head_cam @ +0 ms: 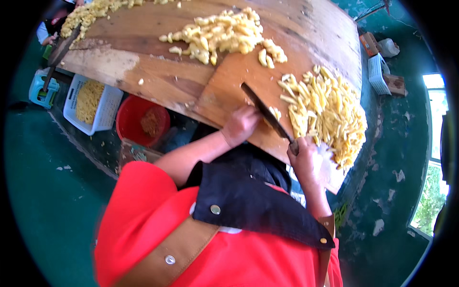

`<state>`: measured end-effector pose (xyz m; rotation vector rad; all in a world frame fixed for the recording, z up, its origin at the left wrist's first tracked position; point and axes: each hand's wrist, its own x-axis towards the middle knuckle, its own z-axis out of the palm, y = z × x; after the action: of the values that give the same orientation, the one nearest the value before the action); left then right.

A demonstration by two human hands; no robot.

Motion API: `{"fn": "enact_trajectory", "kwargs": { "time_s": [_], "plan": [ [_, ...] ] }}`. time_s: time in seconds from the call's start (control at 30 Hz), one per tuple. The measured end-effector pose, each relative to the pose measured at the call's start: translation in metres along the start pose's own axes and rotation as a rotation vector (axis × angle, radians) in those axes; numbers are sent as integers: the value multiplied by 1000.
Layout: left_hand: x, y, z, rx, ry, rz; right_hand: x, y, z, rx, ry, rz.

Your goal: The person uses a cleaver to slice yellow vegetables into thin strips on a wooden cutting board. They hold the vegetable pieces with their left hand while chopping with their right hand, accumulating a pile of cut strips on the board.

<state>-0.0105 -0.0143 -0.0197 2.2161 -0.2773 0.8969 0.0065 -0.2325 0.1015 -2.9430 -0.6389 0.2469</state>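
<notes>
My right hand [304, 158] grips the handle of a kitchen knife [267, 113], whose dark blade slants up and left over a wooden cutting board [224, 88]. Left of the blade, my left hand [242, 125] rests low over the board's near edge with its fingers curled. The fingertips reach the blade and are partly hidden, so what they hold is unclear. Small pale yellow food pieces [275, 113] lie just beyond the blade. To the right is a large heap of cut yellow strips [326, 107]. Thicker, uncut-looking pieces [222, 36] are piled at the board's far side.
Below the wooden table [118, 68] at left stand a red plastic basin [129, 122] and a white basket [109, 107] of yellow pieces. Another person [50, 30] is at the far left, near a second knife [64, 46]. A white crate [376, 73] stands beyond the table's right side.
</notes>
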Motion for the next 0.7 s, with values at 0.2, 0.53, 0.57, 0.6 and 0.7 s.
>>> {"fn": "enact_trajectory", "kwargs": {
  "time_s": [0.2, 0.53, 0.57, 0.6, 0.7],
  "plan": [
    [6, -1, -3, -85, 17, -70, 9, 2, 26, 347, 130, 170],
    [112, -121, -72, 53, 299, -378, -11, -19, 5, 261, -73, 15],
    [126, -133, -72, 86, 300, -327, -10, -16, 9, 262, -69, -7],
    [142, -145, -68, 159, 285, -249, -10, -13, 9, 236, -61, 26],
    [174, -187, -54, 274, 197, -207, -12, 19, 17, 232, 40, 131]
  ]
}}
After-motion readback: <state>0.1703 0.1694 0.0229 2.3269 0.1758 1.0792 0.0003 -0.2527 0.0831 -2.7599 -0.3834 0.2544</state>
